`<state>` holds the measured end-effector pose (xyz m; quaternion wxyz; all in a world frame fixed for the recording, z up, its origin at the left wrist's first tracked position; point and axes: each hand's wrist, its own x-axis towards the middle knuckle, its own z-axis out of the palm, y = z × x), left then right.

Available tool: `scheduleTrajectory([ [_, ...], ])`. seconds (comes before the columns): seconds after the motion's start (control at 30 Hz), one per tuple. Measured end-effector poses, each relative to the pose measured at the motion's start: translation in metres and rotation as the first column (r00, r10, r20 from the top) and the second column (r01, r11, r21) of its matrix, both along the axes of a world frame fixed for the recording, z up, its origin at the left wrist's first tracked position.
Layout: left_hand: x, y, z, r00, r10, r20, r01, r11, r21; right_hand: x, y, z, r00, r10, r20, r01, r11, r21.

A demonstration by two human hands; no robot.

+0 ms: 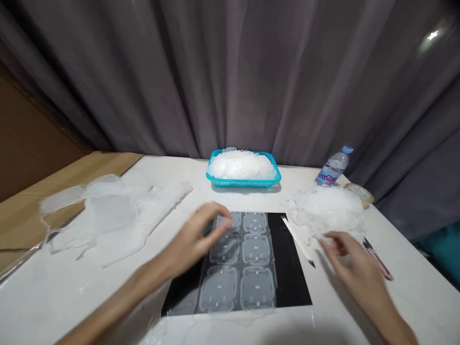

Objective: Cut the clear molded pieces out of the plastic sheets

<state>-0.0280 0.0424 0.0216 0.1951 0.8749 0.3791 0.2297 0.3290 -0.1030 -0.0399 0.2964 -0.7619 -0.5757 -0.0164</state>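
Observation:
My left hand [199,235] hovers over the upper left of a clear plastic sheet of molded square lids [256,249], smeared a little by motion. Its thumb and forefinger are bent and slightly apart, with nothing visible between them. Under the plastic sheet lies a black mat [289,268]. My right hand [354,270] is right of the mat, loosely curled with thumb and forefinger apart; I see nothing in it. Just beyond its fingertips is a heap of thin clear plastic scraps [328,208]. Between that hand and the lids rests a slim white craft knife or pen-like tool [298,242].
At the back stands a turquoise basket [244,183] heaped with whitish translucent pieces. A water bottle [334,167] and a roll of tape [360,192] are at the back right. Pink-handled scissors or cutter [379,261] lie rightward. Plastic offcuts [115,215] and cardboard [108,163] are leftward.

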Motion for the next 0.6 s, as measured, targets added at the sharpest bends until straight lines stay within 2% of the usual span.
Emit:
scheduleTrajectory([
  [0.07,0.01,-0.008,-0.02,0.971,-0.204,-0.127,0.204,0.979,-0.017,-0.028,0.027,0.003,0.976,0.189,0.109,-0.172,0.974,-0.15],
  [0.13,0.019,-0.016,-0.04,0.91,-0.333,-0.247,0.335,0.942,-0.034,-0.044,0.049,0.007,0.941,0.278,0.195,-0.206,0.924,-0.323],
  [0.2,0.022,-0.023,-0.052,0.887,-0.359,-0.29,0.367,0.93,-0.028,-0.048,0.062,0.011,0.915,0.339,0.218,-0.213,0.866,-0.453],
  [0.3,0.019,-0.037,-0.056,0.883,-0.36,-0.301,0.372,0.928,-0.017,-0.043,0.069,0.016,0.888,0.408,0.214,-0.231,0.796,-0.56],
  [0.37,0.015,-0.049,-0.054,0.888,-0.347,-0.303,0.361,0.933,-0.01,-0.039,0.068,0.016,0.882,0.407,0.235,-0.208,0.787,-0.581],
  [0.43,0.012,-0.063,-0.053,0.89,-0.331,-0.313,0.348,0.938,-0.003,-0.036,0.065,0.012,0.879,0.39,0.275,-0.18,0.805,-0.566],
  [0.6,0.009,-0.095,-0.051,0.893,-0.287,-0.346,0.328,0.942,0.067,-0.032,0.057,0.004,0.857,0.4,0.325,-0.253,0.876,-0.41],
])
